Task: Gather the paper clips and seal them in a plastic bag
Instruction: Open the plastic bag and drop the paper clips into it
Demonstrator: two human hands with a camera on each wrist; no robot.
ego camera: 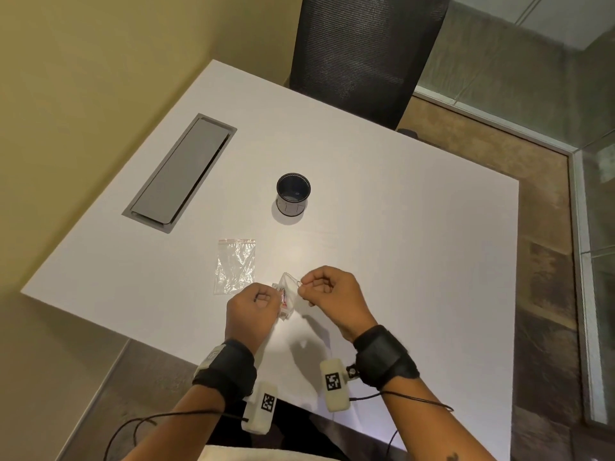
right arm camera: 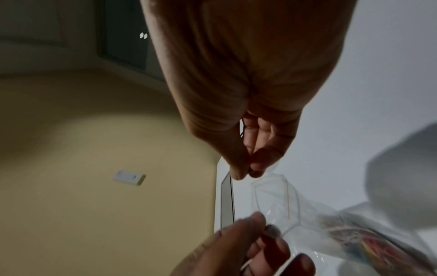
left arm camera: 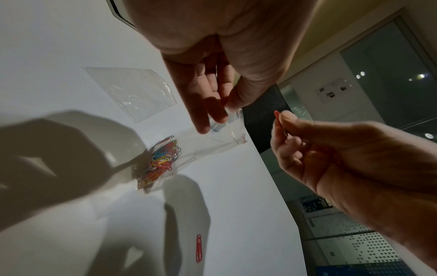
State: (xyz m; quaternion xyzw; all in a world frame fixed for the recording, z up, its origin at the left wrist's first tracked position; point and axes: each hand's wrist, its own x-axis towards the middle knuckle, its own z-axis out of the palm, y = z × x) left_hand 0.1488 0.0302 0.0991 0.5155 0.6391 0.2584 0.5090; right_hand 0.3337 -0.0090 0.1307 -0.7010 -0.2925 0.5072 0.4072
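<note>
My left hand (ego camera: pixel 266 299) pinches the mouth of a small clear zip bag (left arm camera: pixel 203 142) and holds it above the white table (ego camera: pixel 399 227). Several coloured paper clips (left arm camera: pixel 163 160) are bunched at the bag's bottom. My right hand (ego camera: pixel 304 285) pinches a single red paper clip (left arm camera: pixel 276 114) just right of the bag's open mouth (right arm camera: pixel 274 196). One more red paper clip (left arm camera: pixel 199 248) lies loose on the table near the front edge. In the right wrist view, my right thumb and forefinger (right arm camera: pixel 246 172) are pressed together above the bag.
A second, empty zip bag (ego camera: pixel 236 266) lies flat left of my hands. A black cup (ego camera: pixel 293 193) stands further back, a grey cable hatch (ego camera: pixel 179 173) sits at the far left, and a black mesh chair (ego camera: pixel 362 54) stands behind the table.
</note>
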